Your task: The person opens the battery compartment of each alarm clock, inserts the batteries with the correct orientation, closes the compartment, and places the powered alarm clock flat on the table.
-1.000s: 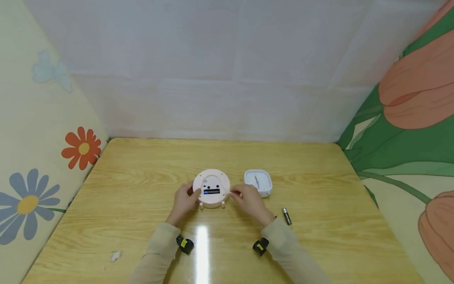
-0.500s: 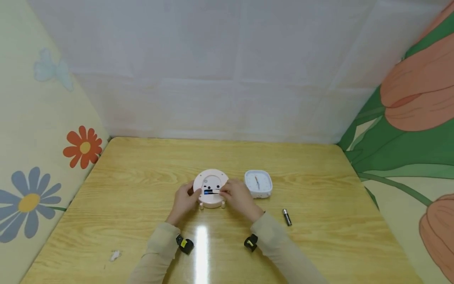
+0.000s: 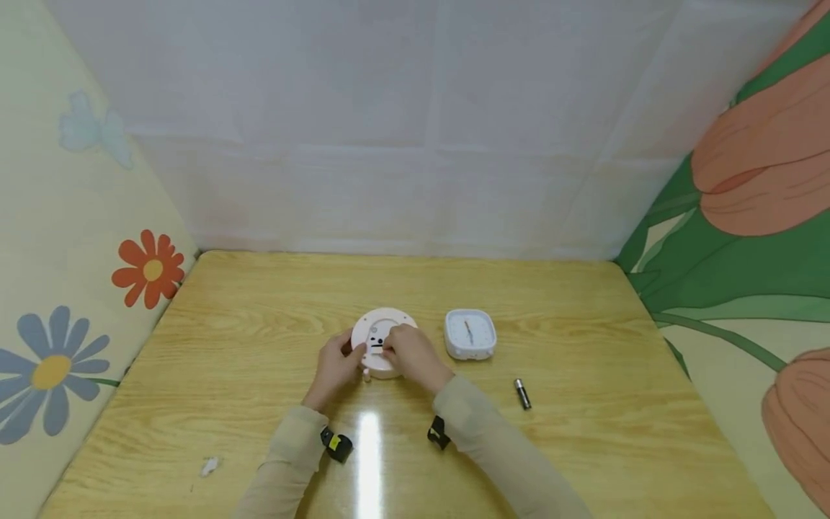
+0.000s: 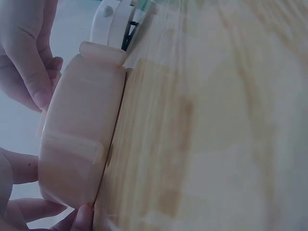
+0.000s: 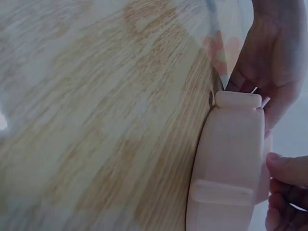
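A round pale pink clock (image 3: pixel 382 314) lies face down on the table, its back turned up and its short feet toward me. My left hand (image 3: pixel 335 366) grips its left side, thumb over the back edge and fingers around the rim. My right hand (image 3: pixel 413 357) pinches a small pale battery cover (image 3: pixel 375 350) low over the battery slot, and its fingers hide part of the clock's back. In the left wrist view, the clock's side (image 4: pixel 82 125) stands between both hands. The cover (image 5: pixel 262 180) shows as a thin plate along the clock's back in the right wrist view.
A white square clock (image 3: pixel 470 334) stands face up just right of the pink one. Nearer me on the right lies a loose black and silver battery (image 3: pixel 522 394). A small whitish scrap (image 3: pixel 209 466) lies at the front left of the wooden table (image 3: pixel 272 288).
My right hand has moved left from the pink clock's right edge across its back, bringing the cover over the slot where a battery showed. The left hand keeps its hold.
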